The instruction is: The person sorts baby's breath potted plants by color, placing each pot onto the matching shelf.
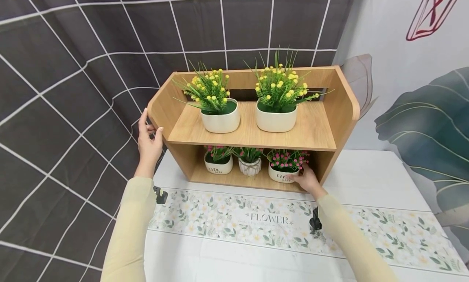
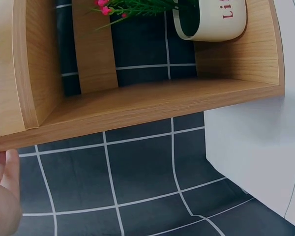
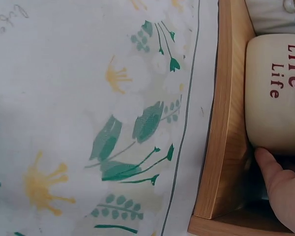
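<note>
My left hand rests against the outer left side of a two-tier wooden shelf, fingers fairly straight; in the left wrist view the fingertips touch the panel's edge. On the lower tier at the right, my right hand grips a cream flowerpot marked "Life Life" and filled with pink flowers. The thumb lies on its front, and a finger reaches under the pot's right end in the right wrist view; the other fingers are mostly hidden. Beside it stand a small whitish pot and another "Life" pot.
Two white pots of yellow flowers, a left one and a right one, stand on the upper tier. A floral "FLOWER" runner crosses the white table in front. Behind and left hangs a dark grid-patterned cloth.
</note>
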The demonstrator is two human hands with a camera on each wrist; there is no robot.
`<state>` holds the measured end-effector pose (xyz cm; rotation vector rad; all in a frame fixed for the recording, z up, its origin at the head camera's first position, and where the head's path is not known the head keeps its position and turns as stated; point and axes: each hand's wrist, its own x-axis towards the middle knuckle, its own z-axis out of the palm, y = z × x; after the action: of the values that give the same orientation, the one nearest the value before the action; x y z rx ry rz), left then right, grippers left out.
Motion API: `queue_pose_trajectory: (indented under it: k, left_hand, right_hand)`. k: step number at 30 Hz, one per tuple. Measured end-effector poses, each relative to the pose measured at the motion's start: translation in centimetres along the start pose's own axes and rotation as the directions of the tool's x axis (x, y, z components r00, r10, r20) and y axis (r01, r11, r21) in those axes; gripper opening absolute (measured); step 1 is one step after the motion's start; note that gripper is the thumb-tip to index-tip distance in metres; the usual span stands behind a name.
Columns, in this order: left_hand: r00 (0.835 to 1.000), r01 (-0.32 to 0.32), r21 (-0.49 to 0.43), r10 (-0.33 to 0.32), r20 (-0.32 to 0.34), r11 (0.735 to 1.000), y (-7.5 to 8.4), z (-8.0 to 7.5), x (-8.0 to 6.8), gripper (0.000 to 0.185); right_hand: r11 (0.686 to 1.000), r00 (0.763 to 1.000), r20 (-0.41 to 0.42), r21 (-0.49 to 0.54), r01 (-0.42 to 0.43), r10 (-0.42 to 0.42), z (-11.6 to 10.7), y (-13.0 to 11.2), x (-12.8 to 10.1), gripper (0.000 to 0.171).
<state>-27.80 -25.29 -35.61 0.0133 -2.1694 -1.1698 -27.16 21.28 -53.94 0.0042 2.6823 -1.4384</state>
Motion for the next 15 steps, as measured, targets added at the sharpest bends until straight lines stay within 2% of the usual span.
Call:
queue_pose_trajectory:
  k: [9,15]
  left_hand:
    - [1.000,-0.007,0.006,0.007,0.000,1.000,-0.1,0.0,0.2,0.064]
    - [1.000,0.017,0.003,-0.017,0.001,1.000,-0.1,0.1,0.1,0.065]
  right_hand:
    - [1.000,1.000,0.010,0.004,-0.013,0.013,0.3,0.0,0.9,0.088]
    - [0.998,0.999,0.037,0.052,0.036,-0.038,0.1,0.2,1.2,0.088]
